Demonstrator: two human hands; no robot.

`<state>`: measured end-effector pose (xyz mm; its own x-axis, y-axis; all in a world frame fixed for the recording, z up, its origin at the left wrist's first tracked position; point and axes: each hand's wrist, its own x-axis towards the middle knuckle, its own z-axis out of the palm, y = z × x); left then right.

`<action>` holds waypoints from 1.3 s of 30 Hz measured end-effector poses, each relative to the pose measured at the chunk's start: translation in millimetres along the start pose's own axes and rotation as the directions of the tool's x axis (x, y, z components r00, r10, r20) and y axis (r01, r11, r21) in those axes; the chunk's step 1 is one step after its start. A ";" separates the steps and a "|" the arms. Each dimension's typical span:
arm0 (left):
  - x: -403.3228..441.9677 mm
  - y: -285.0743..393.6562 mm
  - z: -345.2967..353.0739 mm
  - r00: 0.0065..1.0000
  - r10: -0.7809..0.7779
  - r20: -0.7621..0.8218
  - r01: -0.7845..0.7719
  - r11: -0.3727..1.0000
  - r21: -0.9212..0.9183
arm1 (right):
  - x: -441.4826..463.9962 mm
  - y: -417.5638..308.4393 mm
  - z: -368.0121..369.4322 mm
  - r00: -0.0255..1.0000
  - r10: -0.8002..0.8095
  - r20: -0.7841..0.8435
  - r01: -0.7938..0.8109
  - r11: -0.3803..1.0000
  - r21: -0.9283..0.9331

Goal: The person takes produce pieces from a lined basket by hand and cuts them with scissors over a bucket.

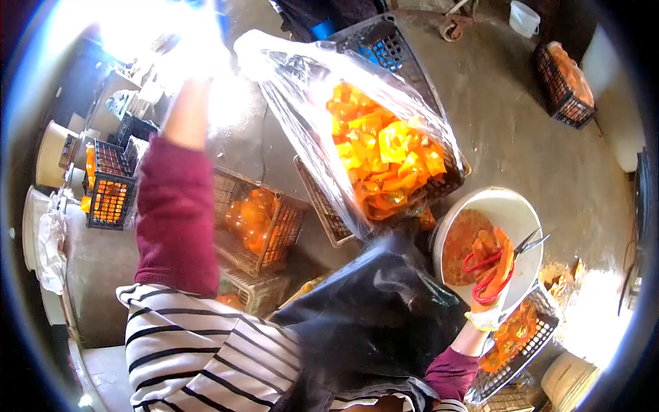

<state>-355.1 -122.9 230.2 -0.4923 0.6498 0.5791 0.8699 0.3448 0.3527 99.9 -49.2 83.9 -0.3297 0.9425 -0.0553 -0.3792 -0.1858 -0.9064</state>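
My right hand (493,264), in an orange-stained glove, is closed on scissors (511,266) with red handles. Their metal blades point to the right, slightly apart. Below them stands a white bucket (527,213) holding an orange-red mass. My left arm stretches toward the upper left; glare washes out my left hand (200,51), so its fingers cannot be made out. In front of me, a clear plastic bag (292,89) holds bright orange pieces (388,147), seemingly cut peppers. The bag lies over dark crates (415,58).
Another crate (292,230) with orange peppers stands left of the bag. A crate of orange pieces (511,329) is beside my right wrist. More crates (110,199) and tubs line the left side. A filled crate (564,86) and small white bucket (524,18) stand farther back.
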 end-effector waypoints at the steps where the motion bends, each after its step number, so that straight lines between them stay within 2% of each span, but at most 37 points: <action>1: -9.7 22.5 7.6 0.998 0.052 0.037 -0.049 0.994 -0.095 | 4.8 6.1 -12.4 0.990 0.123 -0.075 -0.123 0.992 -0.005; 2: -18.0 43.4 22.4 0.984 0.101 0.145 -0.079 0.986 -0.150 | 5.2 12.5 -19.3 0.988 0.121 -0.094 -0.123 0.992 -0.022; 3: -23.0 58.8 41.6 0.929 0.135 0.346 -0.100 0.988 -0.119 | 5.6 18.8 -26.3 0.986 0.119 -0.113 -0.124 0.992 -0.040; 4: -27.8 63.6 68.2 0.807 0.137 0.574 -0.154 0.988 -0.019 | 6.0 25.0 -33.2 0.984 0.117 -0.132 -0.125 0.991 -0.057; 5: -28.7 45.3 103.4 0.654 0.163 0.739 -0.316 0.946 0.071 | 5.1 24.5 -33.1 0.985 0.095 -0.146 -0.106 0.992 -0.070; 6: -29.6 27.0 138.7 0.466 0.180 0.866 -0.488 0.869 0.082 | 6.1 24.2 -33.6 0.985 0.065 -0.160 -0.079 0.994 -0.081; 7: -26.9 18.5 160.1 0.547 0.245 0.801 -0.544 0.830 0.118 | 6.3 25.6 -37.1 0.979 0.094 -0.183 -0.095 0.995 0.000; 9: -9.7 22.4 186.6 0.660 0.395 0.639 -0.641 0.740 0.204 | 9.6 21.1 -49.1 0.959 0.182 -0.215 -0.180 0.983 0.031; 11: 16.3 33.2 197.1 0.696 0.548 0.464 -0.714 0.599 0.362 | 11.9 15.5 -57.7 0.930 0.244 -0.275 -0.236 0.970 0.061; 12: 30.9 41.0 194.9 0.689 0.619 0.377 -0.720 0.527 0.451 | 13.2 15.2 -61.1 0.931 0.217 -0.293 -0.209 0.976 0.057; 14: 64.6 56.8 203.4 0.738 0.585 0.336 -0.647 0.474 0.597 | 18.8 16.5 -65.6 0.932 0.168 -0.321 -0.161 0.986 0.048; 16: 94.4 69.8 217.8 0.792 0.535 0.294 -0.592 0.555 0.584 | 20.1 1.5 -48.6 0.938 0.172 -0.302 -0.173 0.985 0.024; 18: 119.1 71.7 240.9 0.830 0.494 0.258 -0.526 0.541 0.656 | 22.8 -3.7 -41.9 0.945 0.215 -0.247 -0.213 0.976 0.038; 20: 140.6 58.5 262.3 0.934 0.281 0.222 -0.358 0.721 0.593 | 23.3 2.9 -38.9 0.940 0.141 -0.312 -0.163 0.985 -0.047; 21: 149.9 60.6 257.1 0.926 0.131 0.355 -0.315 0.786 0.532 | 23.3 4.1 -38.7 0.937 0.135 -0.322 -0.167 0.983 -0.074; 23: 152.4 55.9 230.6 0.746 0.091 0.660 -0.522 0.696 0.494 | 23.7 1.0 -37.0 0.934 0.152 -0.324 -0.199 0.973 -0.114; 24: 144.3 52.1 206.3 0.749 0.073 0.659 -0.445 0.793 0.417 | 24.7 -2.6 -34.6 0.934 0.173 -0.313 -0.221 0.967 -0.124; 25: 136.2 46.0 184.4 0.735 0.090 0.672 -0.431 0.827 0.361 | 25.2 -5.5 -32.4 0.941 0.145 -0.306 -0.202 0.966 -0.164; 27: 117.1 32.4 150.2 0.785 0.168 0.596 -0.412 0.860 0.300 | 23.2 -10.9 -29.1 0.952 0.093 -0.290 -0.168 0.955 -0.246; 30: 86.2 13.4 98.5 0.921 0.224 0.319 -0.284 0.947 0.153 | 18.7 6.3 -42.3 0.958 0.007 -0.285 -0.090 0.957 -0.277; 31: 68.9 8.1 81.1 0.959 0.201 0.198 -0.217 0.974 0.067 | 19.5 8.1 -43.8 0.964 0.012 -0.267 -0.085 0.961 -0.262; 33: 34.0 1.7 59.2 0.998 0.058 0.001 -0.056 0.982 -0.182 | 13.1 4.1 -36.4 0.983 -0.004 -0.184 -0.060 0.938 -0.341; 34: 16.4 2.4 55.5 0.998 -0.044 -0.049 0.024 0.939 -0.344 | 10.3 1.7 -31.4 0.990 -0.012 -0.142 -0.043 0.925 -0.377; 35: -4.4 4.9 56.9 0.987 -0.160 0.015 0.143 0.834 -0.533 | 7.9 -0.2 -26.8 0.996 -0.016 -0.088 -0.021 0.917 -0.398; 36: -24.6 10.1 60.1 0.953 -0.255 0.166 0.298 0.667 -0.683 | 6.2 4.3 -31.6 0.998 -0.060 -0.002 0.054 0.914 -0.403; 37: -47.9 18.5 67.2 0.889 -0.307 0.341 0.453 0.474 -0.755 | 4.7 8.9 -36.4 0.991 -0.103 0.085 0.129 0.909 -0.396; 38: -64.7 23.9 76.1 0.778 -0.291 0.557 0.624 0.249 -0.741 | 3.3 13.5 -41.1 0.975 -0.145 0.170 0.201 0.903 -0.379; 39: -75.4 29.9 82.6 0.744 -0.309 0.592 0.663 0.233 -0.711 | 3.5 25.9 -52.2 0.987 -0.109 0.120 0.143 0.933 -0.329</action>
<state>-289.5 -105.6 136.4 -0.6178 0.7781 -0.1138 -0.1450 0.0295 0.9890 134.1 -36.2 38.4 -0.3874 0.9171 0.0943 -0.1164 0.0528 -0.9918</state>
